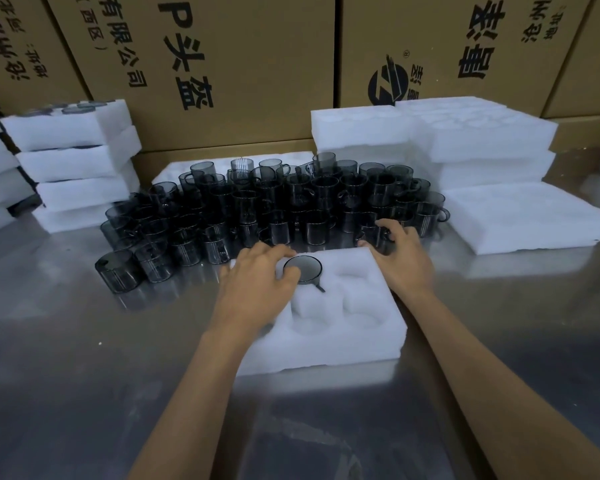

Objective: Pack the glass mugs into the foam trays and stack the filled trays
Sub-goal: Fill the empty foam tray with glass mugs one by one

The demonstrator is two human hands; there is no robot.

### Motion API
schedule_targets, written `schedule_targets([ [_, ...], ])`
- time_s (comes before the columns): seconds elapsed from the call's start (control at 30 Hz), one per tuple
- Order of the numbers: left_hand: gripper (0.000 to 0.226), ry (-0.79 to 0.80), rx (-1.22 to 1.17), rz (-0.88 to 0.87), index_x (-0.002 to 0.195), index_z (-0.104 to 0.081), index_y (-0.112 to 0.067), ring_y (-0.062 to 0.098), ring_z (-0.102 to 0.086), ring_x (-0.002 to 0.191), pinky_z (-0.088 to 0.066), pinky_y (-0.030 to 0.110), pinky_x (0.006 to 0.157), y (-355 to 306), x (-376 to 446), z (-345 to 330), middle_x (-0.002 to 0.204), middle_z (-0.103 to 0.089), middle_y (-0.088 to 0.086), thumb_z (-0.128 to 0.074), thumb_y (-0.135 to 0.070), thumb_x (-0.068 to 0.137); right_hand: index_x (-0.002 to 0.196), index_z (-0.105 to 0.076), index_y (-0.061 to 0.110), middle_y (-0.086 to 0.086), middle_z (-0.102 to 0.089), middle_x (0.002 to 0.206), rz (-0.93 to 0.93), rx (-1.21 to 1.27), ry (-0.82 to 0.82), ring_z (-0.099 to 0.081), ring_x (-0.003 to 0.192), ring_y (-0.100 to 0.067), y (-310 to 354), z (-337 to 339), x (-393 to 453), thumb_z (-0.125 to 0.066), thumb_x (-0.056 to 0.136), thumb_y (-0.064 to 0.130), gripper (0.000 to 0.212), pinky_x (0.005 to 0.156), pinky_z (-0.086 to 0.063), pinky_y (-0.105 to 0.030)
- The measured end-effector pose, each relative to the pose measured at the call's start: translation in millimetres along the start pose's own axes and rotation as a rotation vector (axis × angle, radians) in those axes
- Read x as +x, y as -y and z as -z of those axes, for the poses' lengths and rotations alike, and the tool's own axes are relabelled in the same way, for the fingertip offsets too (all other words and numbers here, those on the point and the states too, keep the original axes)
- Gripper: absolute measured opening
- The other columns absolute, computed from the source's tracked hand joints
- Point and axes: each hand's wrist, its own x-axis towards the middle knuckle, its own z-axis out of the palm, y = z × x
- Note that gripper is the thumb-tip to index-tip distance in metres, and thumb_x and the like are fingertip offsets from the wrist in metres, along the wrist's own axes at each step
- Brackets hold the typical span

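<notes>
One mug [302, 270] sits sunk in the far-left pocket of the foam tray [371, 341] in front of me, rim up, handle pointing toward me & right. My left hand [257, 289] lies on the tray, fingertips touching that mug's left rim, fingers bent but not wrapped round it. Right hand [400, 259] reaches past the tray's far-right corner, thumb & fingers curled round a loose mug [374, 233] at the front of the cluster of smoked-glass mugs [257, 206]. Other pockets show bare foam. Filled trays stacked far left [77, 168], w/ mug rims visible on top; unfilled trays piled far right [465, 140]. Steel table [84, 375]; cardboard cartons [243, 64] behind.
</notes>
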Motion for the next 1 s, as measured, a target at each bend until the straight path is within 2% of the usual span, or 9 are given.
schedule_targets([
  [0.2, 0.036, 0.002, 0.019, -0.012, 0.129, -0.057, -0.035, 0.017, -0.044, 0.123, -0.031, 0.047, 0.105, 0, -3, 1, 0.126, -0.055, -0.007, -0.045, -0.035, 0.096, 0.107, -0.049, 0.032, 0.003, -0.045, 0.113, -0.006, 0.074, -0.015, -0.057, 0.078, -0.018, 4, 4, -10, -0.072, 0.079, 0.057, 0.044, 0.06, -0.039, -0.028],
  [0.33, 0.037, 0.018, 0.023, -0.011, 0.131, -0.056, -0.036, 0.017, -0.044, 0.123, -0.031, 0.047, 0.106, 0, -5, 2, 0.126, -0.055, -0.008, -0.044, -0.036, 0.096, 0.098, -0.049, 0.027, 0.001, -0.054, 0.111, -0.016, 0.273, -0.013, -0.058, 0.082, -0.011, 0, 9, -21, -0.077, 0.077, 0.039, 0.037, 0.061, -0.038, -0.024],
  [0.47, 0.038, 0.031, 0.028, -0.006, 0.132, -0.055, -0.036, 0.017, -0.043, 0.124, -0.031, 0.047, 0.105, 1, -5, 3, 0.128, -0.054, -0.007, -0.043, -0.036, 0.097, 0.093, -0.054, 0.018, -0.009, -0.063, 0.101, -0.028, 0.388, -0.011, -0.06, 0.085, -0.023, -5, 11, -33, -0.075, 0.076, 0.014, 0.027, 0.071, -0.045, -0.025],
  [0.57, 0.038, 0.035, 0.023, -0.002, 0.132, -0.055, -0.036, 0.017, -0.043, 0.124, -0.031, 0.046, 0.104, 0, -7, 3, 0.128, -0.054, -0.007, -0.043, -0.035, 0.097, 0.091, -0.055, 0.017, -0.008, -0.067, 0.089, -0.068, 0.424, -0.049, -0.063, 0.086, -0.022, -8, 13, -40, -0.066, 0.079, 0.005, 0.021, 0.064, -0.041, -0.009],
  [0.63, 0.038, 0.036, 0.027, -0.002, 0.132, -0.055, -0.036, 0.017, -0.043, 0.125, -0.031, 0.046, 0.105, -1, -7, 4, 0.128, -0.054, -0.007, -0.043, -0.035, 0.097, 0.089, -0.055, 0.016, -0.004, -0.069, 0.088, -0.074, 0.441, -0.09, -0.065, 0.086, -0.016, -8, 14, -44, -0.065, 0.081, 0.003, 0.018, 0.063, -0.041, -0.004],
  [0.7, 0.038, 0.037, 0.031, -0.001, 0.133, -0.054, -0.036, 0.016, -0.043, 0.126, -0.031, 0.047, 0.106, -1, -8, 4, 0.129, -0.054, -0.008, -0.042, -0.035, 0.097, 0.089, -0.055, 0.014, -0.001, -0.07, 0.087, -0.059, 0.484, -0.139, -0.065, 0.078, -0.005, -6, 17, -48, -0.067, 0.083, 0.002, 0.018, 0.063, -0.041, -0.004],
  [0.77, 0.038, 0.037, 0.028, -0.003, 0.133, -0.054, -0.037, 0.015, -0.042, 0.127, -0.03, 0.047, 0.108, -1, -9, 4, 0.13, -0.053, -0.009, -0.042, -0.035, 0.097, 0.09, -0.056, 0.015, 0.009, -0.07, 0.085, -0.027, 0.536, -0.22, -0.064, 0.072, 0.006, -2, 23, -54, -0.07, 0.085, 0.003, 0.019, 0.063, -0.042, -0.004],
  [0.87, 0.037, 0.04, 0.011, -0.014, 0.132, -0.055, -0.037, 0.014, -0.043, 0.126, -0.028, 0.047, 0.108, -1, -9, 6, 0.129, -0.053, -0.011, -0.043, -0.035, 0.097, 0.093, -0.056, 0.022, 0.018, -0.069, 0.088, 0.077, 0.53, -0.326, -0.066, 0.081, 0.004, 10, 33, -62, -0.073, 0.086, 0.01, 0.021, 0.069, -0.046, -0.009],
  [1.0, 0.035, 0.031, 0.027, -0.025, 0.128, -0.059, -0.034, 0.014, -0.048, 0.123, -0.021, 0.048, 0.116, -3, -13, 10, 0.125, -0.057, -0.011, -0.048, -0.032, 0.094, 0.098, -0.058, 0.029, 0.023, -0.066, 0.095, 0.28, 0.47, -0.355, -0.064, 0.088, 0.001, 35, 47, -73, -0.073, 0.086, 0.019, 0.022, 0.07, -0.046, -0.01],
])
